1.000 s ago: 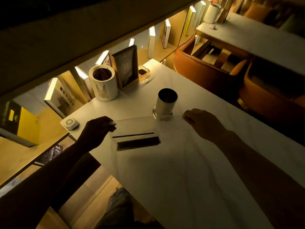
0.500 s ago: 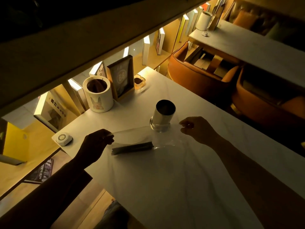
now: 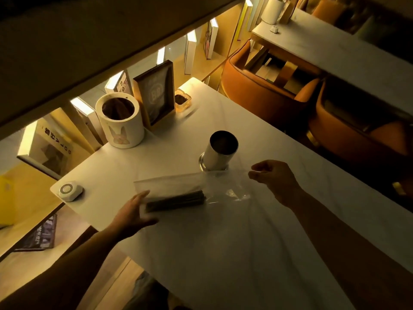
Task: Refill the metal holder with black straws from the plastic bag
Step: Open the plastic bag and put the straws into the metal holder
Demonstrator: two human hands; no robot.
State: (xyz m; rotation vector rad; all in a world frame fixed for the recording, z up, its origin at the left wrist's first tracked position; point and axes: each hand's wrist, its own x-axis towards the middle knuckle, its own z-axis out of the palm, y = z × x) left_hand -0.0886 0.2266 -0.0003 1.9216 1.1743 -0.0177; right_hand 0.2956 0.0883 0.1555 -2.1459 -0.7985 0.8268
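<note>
A clear plastic bag [image 3: 176, 183] lies across the white table [image 3: 234, 253], with a bundle of black straws [image 3: 176, 201] inside it near its left end. My left hand [image 3: 131, 211] cups the bag's left end and the straws' ends, fingers spread around them. My right hand [image 3: 273, 179] pinches the bag's right edge between thumb and fingers. The metal holder [image 3: 220, 151] stands upright just behind the bag, between my hands; its inside looks dark and I see no straws in it.
A white ceramic pot with a rabbit picture [image 3: 120, 123], a framed number sign [image 3: 156, 95] and a small glass dish [image 3: 182, 100] stand at the table's far edge. A white call button [image 3: 69, 190] sits at the left corner. Orange chairs [image 3: 263, 90] are to the right.
My left hand let go of the bag's top left corner and dropped to cup its left end by the straws. The bag sagged onto the table. My right hand kept its pinch.
</note>
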